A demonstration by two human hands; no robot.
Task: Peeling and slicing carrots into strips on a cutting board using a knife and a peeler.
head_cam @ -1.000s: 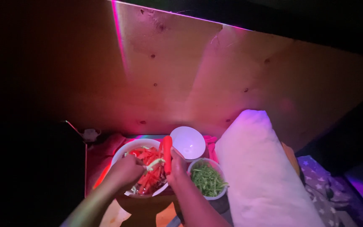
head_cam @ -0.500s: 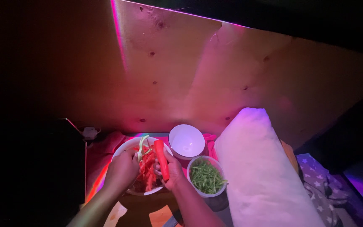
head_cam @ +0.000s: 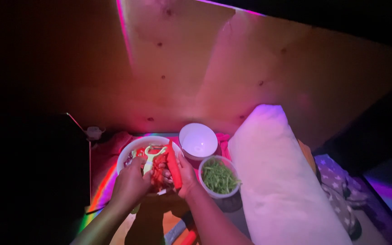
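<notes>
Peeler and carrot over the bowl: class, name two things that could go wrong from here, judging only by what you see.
The left hand holds the peeler close to the right hand that grips the carrot; in this dim coloured light the blade could nick a finger. Peelings might also miss the white bowl and land in the container of green shreds.
</notes>
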